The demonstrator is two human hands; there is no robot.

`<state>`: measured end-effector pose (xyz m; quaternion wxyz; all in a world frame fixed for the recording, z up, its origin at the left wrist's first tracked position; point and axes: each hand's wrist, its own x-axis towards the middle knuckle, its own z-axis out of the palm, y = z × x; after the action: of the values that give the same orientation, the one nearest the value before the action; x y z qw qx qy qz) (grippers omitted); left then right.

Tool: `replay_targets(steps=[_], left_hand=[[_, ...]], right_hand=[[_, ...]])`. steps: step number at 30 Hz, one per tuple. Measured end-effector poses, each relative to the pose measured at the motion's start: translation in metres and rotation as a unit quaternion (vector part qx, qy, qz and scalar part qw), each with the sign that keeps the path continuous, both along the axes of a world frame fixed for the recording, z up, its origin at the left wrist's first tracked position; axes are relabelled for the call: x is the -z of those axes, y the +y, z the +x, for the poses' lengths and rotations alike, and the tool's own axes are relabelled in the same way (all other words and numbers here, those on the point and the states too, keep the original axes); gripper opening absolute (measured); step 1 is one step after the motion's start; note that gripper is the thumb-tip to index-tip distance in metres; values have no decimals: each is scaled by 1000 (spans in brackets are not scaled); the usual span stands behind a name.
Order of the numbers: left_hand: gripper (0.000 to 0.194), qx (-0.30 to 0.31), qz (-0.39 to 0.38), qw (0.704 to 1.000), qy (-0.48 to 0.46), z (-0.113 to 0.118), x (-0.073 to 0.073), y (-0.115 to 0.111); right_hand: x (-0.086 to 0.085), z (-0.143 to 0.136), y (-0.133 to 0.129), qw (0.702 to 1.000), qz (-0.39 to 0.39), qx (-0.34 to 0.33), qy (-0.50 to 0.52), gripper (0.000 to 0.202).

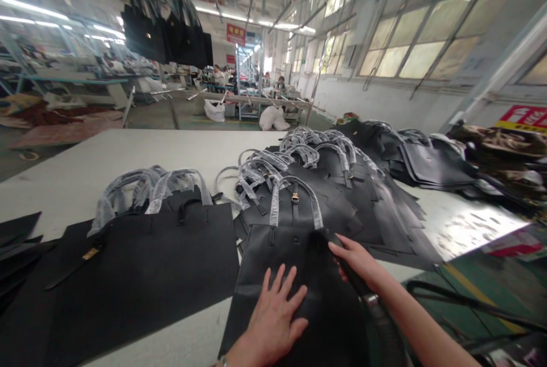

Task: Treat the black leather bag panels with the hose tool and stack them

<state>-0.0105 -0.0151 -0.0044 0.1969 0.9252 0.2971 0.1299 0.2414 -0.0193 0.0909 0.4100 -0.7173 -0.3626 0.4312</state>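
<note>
A black handbag panel (294, 276) lies in front of me, its handle (276, 202) wrapped in clear plastic and a strap with a gold buckle (295, 197) at its top. Flat on the panel, fingers spread, rests my left hand (276, 313). My right hand (356, 261) is closed around a black nozzle on a thick hose (384, 321), its tip near the panel's upper right corner. I cannot make out exactly what kind of tool it is. To the left lie more black bag panels (149, 270) with wrapped handles.
Many black bag pieces (380, 207) are heaped across the pale table (200, 150), more at the far right. Finished-looking black bags (166, 33) hang from a rail at upper left. Metal rods (252, 99) project beyond the table, with people working farther back.
</note>
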Motion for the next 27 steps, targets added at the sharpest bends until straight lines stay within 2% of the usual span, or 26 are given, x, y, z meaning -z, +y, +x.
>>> replay_targets(steps=[3, 6, 9, 12, 16, 20, 24, 27], left_hand=[[63, -7, -10, 1000, 2, 2, -3, -1], [67, -3, -24, 1000, 6, 3, -4, 0], [68, -1, -29, 1000, 7, 5, -4, 1], [67, -1, -21, 1000, 11, 5, -4, 1], [66, -1, -16, 1000, 12, 5, -4, 0], [65, 0, -22, 1000, 6, 4, -4, 3], [65, -14, -40, 999, -2, 8, -3, -2], [64, -38, -74, 997, -9, 21, 1, -18]], right_hand=[[-7, 14, 7, 998, 32, 45, -5, 51], [-12, 35, -6, 997, 25, 71, 5, 48], [-8, 50, -24, 995, -36, 60, 66, 42], [2, 52, -25, 993, -58, 53, 88, 42], [5, 49, -3, 995, 9, 87, 43, 54], [-12, 54, 1, 987, 92, 130, 3, 63], [-26, 49, -19, 994, 54, 94, 30, 69], [-22, 28, -28, 999, -5, 37, 38, 73]])
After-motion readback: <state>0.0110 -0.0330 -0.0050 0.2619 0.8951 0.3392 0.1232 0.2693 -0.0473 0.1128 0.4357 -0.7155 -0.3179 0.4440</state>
